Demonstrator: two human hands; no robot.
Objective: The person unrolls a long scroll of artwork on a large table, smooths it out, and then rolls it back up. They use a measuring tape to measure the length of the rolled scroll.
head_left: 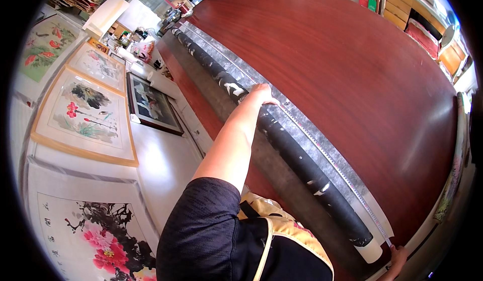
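A long, partly unrolled sheet with a black-and-grey mottled face (297,111) lies along the near side of the dark red table. Its rolled part is a black roll (289,147) with white patches and a pale bare end. A narrow white tape measure (322,151) stretches along the grey strip. My left hand (260,96) rests on the strip and tape at mid-length, thumb stretched out, other fingers partly hidden. At the lower right, my right hand (398,257) pinches the tape at the sheet's pale end.
The red table (347,64) extends beyond the sheet. On the left, framed flower paintings (90,115) and a peony painting (100,241) stand near a dark-framed picture (151,102). Wooden drawers (397,7) are at the far right. A patterned roll (453,175) lies along the right edge.
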